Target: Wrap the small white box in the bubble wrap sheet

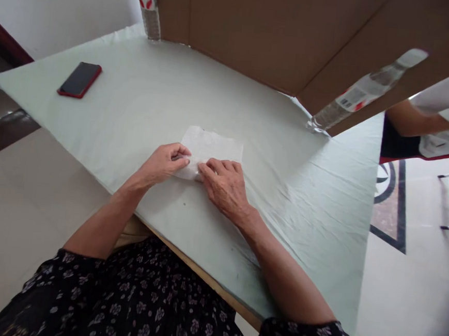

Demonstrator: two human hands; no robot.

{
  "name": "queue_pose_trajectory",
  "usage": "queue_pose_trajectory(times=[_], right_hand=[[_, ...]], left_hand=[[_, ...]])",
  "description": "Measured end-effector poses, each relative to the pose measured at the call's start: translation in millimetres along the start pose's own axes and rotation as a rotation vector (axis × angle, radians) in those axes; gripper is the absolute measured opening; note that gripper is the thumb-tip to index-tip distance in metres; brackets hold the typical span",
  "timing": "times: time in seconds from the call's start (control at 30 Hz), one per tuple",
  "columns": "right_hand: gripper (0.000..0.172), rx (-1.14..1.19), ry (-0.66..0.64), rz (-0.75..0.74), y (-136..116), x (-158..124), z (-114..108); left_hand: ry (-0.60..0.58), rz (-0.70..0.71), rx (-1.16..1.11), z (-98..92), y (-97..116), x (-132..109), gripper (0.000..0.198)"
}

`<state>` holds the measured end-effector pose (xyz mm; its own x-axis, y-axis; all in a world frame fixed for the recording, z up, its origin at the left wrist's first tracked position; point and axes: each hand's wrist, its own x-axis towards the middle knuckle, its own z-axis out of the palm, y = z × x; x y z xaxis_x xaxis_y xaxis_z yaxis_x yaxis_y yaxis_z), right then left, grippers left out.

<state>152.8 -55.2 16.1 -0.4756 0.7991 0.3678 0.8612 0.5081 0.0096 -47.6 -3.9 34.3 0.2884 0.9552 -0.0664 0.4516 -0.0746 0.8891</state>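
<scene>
A thin white sheet, seemingly a paper tissue [214,142], lies on the pale green tablecloth [135,119] in front of me. My left hand [166,162] is at its near left side, with the thumb and bent fingers closed on the edge. My right hand [225,183] bends over the near right part, its fingers and thumb drawn together on the sheet. Between the two hands the near edge looks slightly folded or rolled. The far part of the sheet is flat, and its near right corner is hidden under my right hand.
A dark phone with a red case [79,80] lies at the left. A brown cardboard panel [251,30] stands across the back, with one clear bottle [148,9] at its left and another bottle [356,98] at its right. Another person's arm [418,120] shows beyond.
</scene>
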Motion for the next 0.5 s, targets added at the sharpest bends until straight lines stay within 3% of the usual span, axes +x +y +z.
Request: queue_pose_trajectory(times=[0.3, 0.5], right_hand=[[0.025, -0.166, -0.061, -0.063, -6, 10, -1], [0.028, -0.172, -0.124, -0.114, -2, 15, 0]], left_hand=[[0.131, -0.112, 0.348, -11.4, -15, 7, 0.034], [-0.049, -0.364, 0.3, -25.0, -4, -4, 0.066]])
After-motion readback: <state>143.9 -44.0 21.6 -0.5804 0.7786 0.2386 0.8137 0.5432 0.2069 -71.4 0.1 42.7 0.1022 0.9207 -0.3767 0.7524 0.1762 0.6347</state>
